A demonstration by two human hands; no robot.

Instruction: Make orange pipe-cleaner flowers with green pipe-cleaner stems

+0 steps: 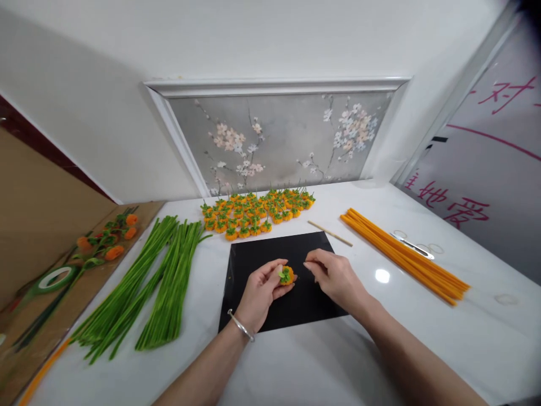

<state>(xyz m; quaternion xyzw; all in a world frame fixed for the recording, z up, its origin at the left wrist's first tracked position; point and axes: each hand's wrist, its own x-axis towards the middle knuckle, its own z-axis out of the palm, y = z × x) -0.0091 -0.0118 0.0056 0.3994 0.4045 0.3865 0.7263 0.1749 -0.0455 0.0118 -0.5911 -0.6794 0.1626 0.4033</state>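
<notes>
White glossy tabletop (296,366); left hand (264,287) pinches small orange-and-green fuzzy pompom (287,276) over black rectangular mat (257,256), likely for contrast; right hand (338,276) beside it, fingertips nearly closed, contents unclear

A pale wall (270,34) rose behind a glossy white table (486,242). White moulding (279,84) framed a grey mural (291,124) painted with branches and pink, white and bluish blossoms (355,129). On the right stood a whiteboard (502,163) with magenta writing (460,208); on the left, a dark red strip (42,141) slanted above a brown panel (38,180). A soft shadow (84,79) fell across the wall's left part, and a bright reflection (382,276) shone on the tabletop.
</notes>
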